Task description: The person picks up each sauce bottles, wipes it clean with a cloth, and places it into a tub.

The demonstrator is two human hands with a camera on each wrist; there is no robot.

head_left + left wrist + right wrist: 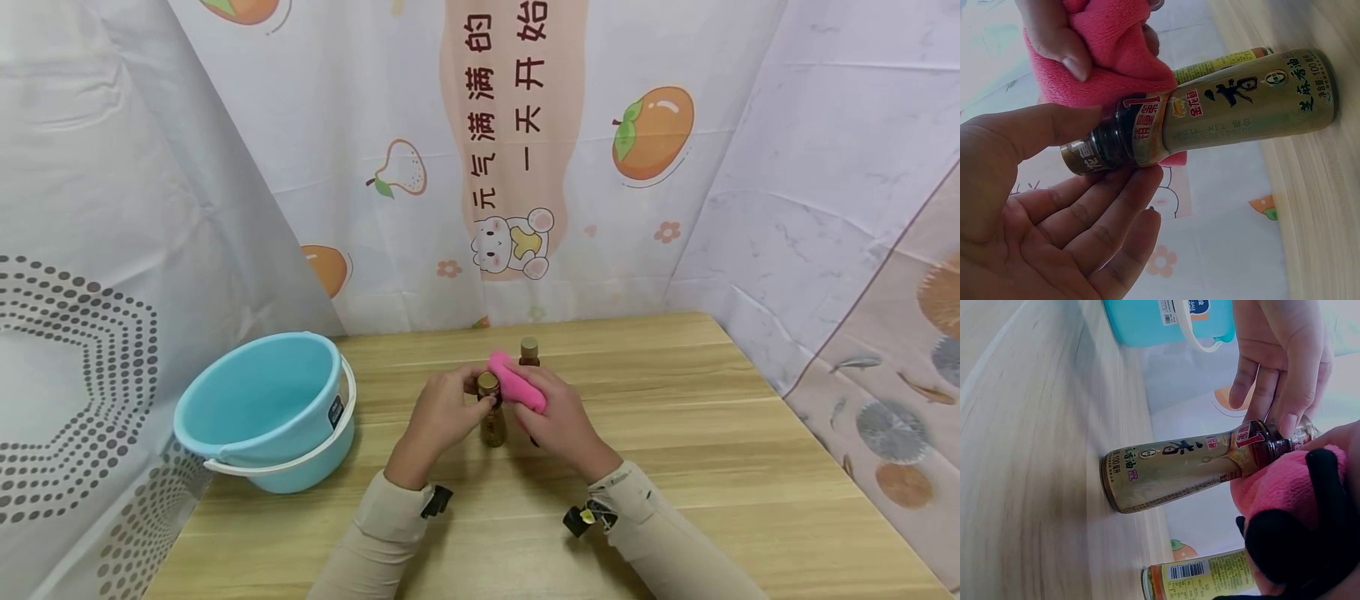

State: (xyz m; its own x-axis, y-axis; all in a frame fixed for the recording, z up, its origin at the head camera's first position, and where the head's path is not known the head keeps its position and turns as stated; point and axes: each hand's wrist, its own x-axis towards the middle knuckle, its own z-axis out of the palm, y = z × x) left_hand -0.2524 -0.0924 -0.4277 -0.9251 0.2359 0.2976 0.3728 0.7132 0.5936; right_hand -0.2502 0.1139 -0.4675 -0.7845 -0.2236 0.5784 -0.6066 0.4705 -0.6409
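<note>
A sesame oil bottle with a gold label and brown cap stands roughly upright, its base close to the wooden tabletop. My left hand pinches its neck just under the cap, between thumb and fingers. In my right hand is a bunched pink cloth, pressed against the neck and shoulder of the bottle. Behind the right hand stands a second bottle with a tan cap, mostly covered in the head view. The right wrist view shows its yellow label.
On the table's left side sits a light blue bucket with a white handle. A printed curtain hangs along the table's back edge, and more cloth hangs at both sides.
</note>
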